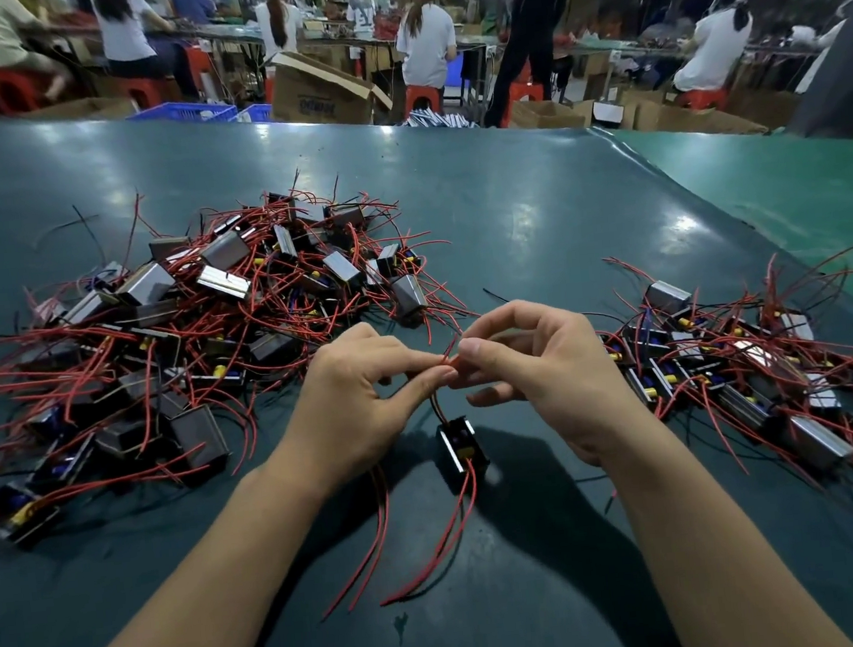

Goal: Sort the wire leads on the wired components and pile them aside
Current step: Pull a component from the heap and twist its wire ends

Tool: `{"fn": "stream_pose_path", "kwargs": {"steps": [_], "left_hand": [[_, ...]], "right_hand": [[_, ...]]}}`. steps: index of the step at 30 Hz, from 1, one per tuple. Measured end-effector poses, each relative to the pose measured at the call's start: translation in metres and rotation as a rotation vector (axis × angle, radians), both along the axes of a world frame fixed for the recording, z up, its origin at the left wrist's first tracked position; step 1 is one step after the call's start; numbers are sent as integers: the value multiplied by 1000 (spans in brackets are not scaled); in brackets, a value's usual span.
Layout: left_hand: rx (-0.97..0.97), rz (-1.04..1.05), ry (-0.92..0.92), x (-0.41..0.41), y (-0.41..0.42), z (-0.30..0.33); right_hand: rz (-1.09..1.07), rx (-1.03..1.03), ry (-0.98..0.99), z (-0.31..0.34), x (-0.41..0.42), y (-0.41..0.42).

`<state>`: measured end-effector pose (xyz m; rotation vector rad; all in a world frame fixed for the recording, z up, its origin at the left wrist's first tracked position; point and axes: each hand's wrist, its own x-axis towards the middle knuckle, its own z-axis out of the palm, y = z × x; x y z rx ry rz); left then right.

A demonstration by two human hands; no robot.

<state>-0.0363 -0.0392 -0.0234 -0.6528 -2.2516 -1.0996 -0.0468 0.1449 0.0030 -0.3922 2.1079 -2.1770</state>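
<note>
A small black wired component (462, 445) hangs just above the dark green table by its upper leads. My left hand (364, 401) and my right hand (537, 370) meet above it, and both pinch thin red leads (448, 353) between thumb and forefinger. More red leads (433, 544) trail from the component down toward me. A large tangled pile of components (197, 317) with red wires lies to the left. A smaller pile (737, 363) lies to the right.
The dark green table mat (534, 221) stretches back to a far edge, with a lighter green surface (783, 178) at the right. Beyond it, several seated and standing people work among cardboard boxes (316, 90), blue crates and red stools.
</note>
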Motion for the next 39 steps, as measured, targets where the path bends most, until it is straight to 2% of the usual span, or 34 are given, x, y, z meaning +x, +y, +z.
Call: {"fn": "stream_pose_path", "kwargs": {"steps": [7, 11, 15, 20, 22, 29, 31, 34, 39], "left_hand": [[-11, -5, 32, -1, 5, -4], [-55, -23, 31, -1, 4, -5], [-62, -13, 27, -2, 1, -6], [-98, -24, 23, -2, 3, -7], [-93, -28, 1, -2, 3, -7], [-120, -77, -34, -2, 0, -6], [-104, -74, -40, -2, 0, -5], [-85, -56, -32, -2, -2, -4], [-42, -72, -71, -1, -3, -2]], "right_hand": [[-34, 44, 47, -1, -1, -1], [-5, 230, 201, -3, -1, 4], [89, 293, 238, -2, -1, 9], [-54, 518, 419, -5, -2, 7], [-66, 521, 395, -5, -3, 9], [97, 520, 255, -4, -1, 9], [96, 441, 193, -3, -1, 9], [53, 216, 120, -2, -3, 13], [114, 341, 200, -6, -5, 12]]}}
